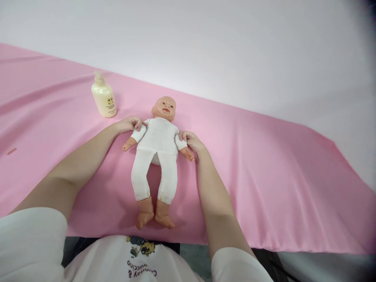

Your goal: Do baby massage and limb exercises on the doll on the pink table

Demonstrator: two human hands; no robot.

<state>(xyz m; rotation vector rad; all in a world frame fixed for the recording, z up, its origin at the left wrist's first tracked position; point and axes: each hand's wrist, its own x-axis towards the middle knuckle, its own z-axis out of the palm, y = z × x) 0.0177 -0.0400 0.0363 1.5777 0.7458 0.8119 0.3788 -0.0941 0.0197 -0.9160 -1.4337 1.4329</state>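
A baby doll (pixel 158 137) with a white cloth body lies on its back, its head away from me and its feet toward me. My left hand (pixel 131 124) is closed on the doll's upper arm at the left of the view, fingers bent over the white sleeve. On the other side, my right hand (pixel 191 140) grips the doll's other arm, its fingertips resting on the white cloth above the doll's hand. Both of the doll's legs point straight toward me, slightly apart.
A cream pump bottle (pixel 104 98) stands behind my left hand. Pink cloth (pixel 258 176) covers the table, with folds to the right. A small brownish strip (pixel 11 151) lies at the far left. A white wall (pixel 220 51) rises behind the table.
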